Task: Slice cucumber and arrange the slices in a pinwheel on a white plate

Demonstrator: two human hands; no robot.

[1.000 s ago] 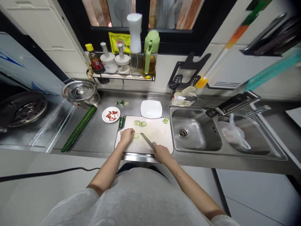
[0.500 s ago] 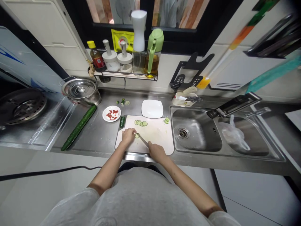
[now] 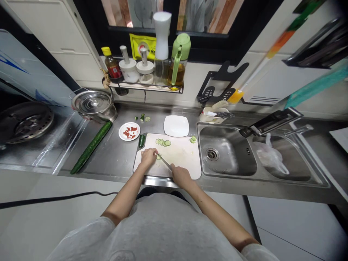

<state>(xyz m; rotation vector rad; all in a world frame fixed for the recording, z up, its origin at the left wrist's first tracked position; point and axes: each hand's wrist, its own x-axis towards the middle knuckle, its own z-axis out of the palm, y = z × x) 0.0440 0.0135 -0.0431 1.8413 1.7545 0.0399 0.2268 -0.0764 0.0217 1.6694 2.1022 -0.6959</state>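
Note:
My right hand (image 3: pixel 181 175) is closed round the handle of a knife (image 3: pixel 165 162), its blade pointing up and left over a pale cutting board (image 3: pixel 181 161). At the blade's tip lies a cucumber slice (image 3: pixel 159 157). My left hand (image 3: pixel 148 157) rests on the board with fingers bent and pressed together by the slice; what they pinch is small and mostly hidden, apparently a piece of cucumber. Behind the hands is a row of cucumber slices (image 3: pixel 163 142), and a few more slices (image 3: pixel 193 139) sit at the board's far right corner. A dark green cucumber piece (image 3: pixel 141 140) lies at the far left corner.
Left of the board are a whole cucumber (image 3: pixel 91 146), a plate of chopped red bits (image 3: pixel 129 131) and a lidded pot (image 3: pixel 94 105). A white plate (image 3: pixel 176 126) stands behind the board. To the right is a steel sink (image 3: pixel 228 152) with a faucet (image 3: pixel 272 121).
The slice at the knife's tip now shows more of its pale face. Both hands stay in nearly the same place, and the other things have not moved.

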